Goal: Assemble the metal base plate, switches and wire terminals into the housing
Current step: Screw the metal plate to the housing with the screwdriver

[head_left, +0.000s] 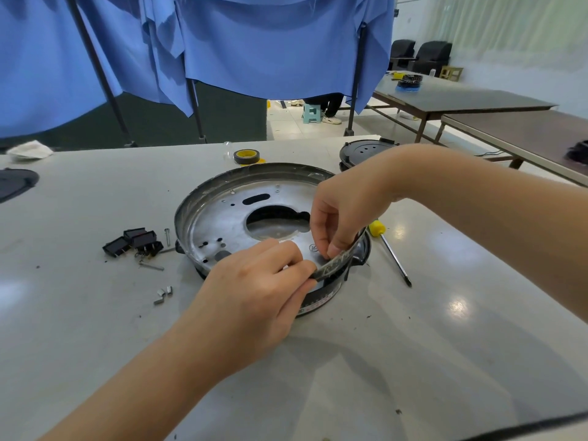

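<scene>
Step in hand: seating the metal plate (222, 218) in the round black housing (321, 300) at mid-table; the plate lies inside the rim, its big centre hole open to view.

Left hand (254, 288) at the near rim, fingers curled and pinching the rim's edge; right hand (337, 218) just right of it, fingertips bent down and nipping the same rim (whether it holds any small part I cannot tell).

Switches (133, 243) lie untouched at the left, with screws (152, 265) and small metal clips (164, 294) near them; screwdriver (391, 249) at the right.

Next, by my reading: settle the plate level, then fetch a switch.
</scene>
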### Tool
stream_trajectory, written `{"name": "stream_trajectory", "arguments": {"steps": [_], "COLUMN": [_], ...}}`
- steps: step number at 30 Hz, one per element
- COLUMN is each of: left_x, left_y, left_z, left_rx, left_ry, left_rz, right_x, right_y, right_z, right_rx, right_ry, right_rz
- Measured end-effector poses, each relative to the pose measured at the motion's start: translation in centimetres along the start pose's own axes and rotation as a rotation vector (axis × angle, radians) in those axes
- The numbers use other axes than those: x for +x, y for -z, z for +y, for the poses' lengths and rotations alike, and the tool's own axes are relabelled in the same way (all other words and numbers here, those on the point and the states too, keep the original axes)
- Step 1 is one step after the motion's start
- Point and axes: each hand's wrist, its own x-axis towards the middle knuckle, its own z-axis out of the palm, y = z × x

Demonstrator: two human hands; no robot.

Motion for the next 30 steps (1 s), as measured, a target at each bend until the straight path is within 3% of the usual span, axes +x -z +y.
{"name": "stream_trajectory", "arguments": {"steps": [15,30], "left_x": [-0.1,-0.3], "left_y": [-0.6,-0.8], "left_z": [0.4,0.4], "left_rx": [0.105,0.033], "left_ry": [-0.076,-0.028], "left_rz": [-0.054,-0.081], "right_x": [0.3,0.9], "right_y": [-2.4,-2.1], "right_z": [1.2,1.0], "right_rx": [-0.027,-0.074], "right_ry": [0.075,0.070], "right_rz": [0.109,0.057]}}
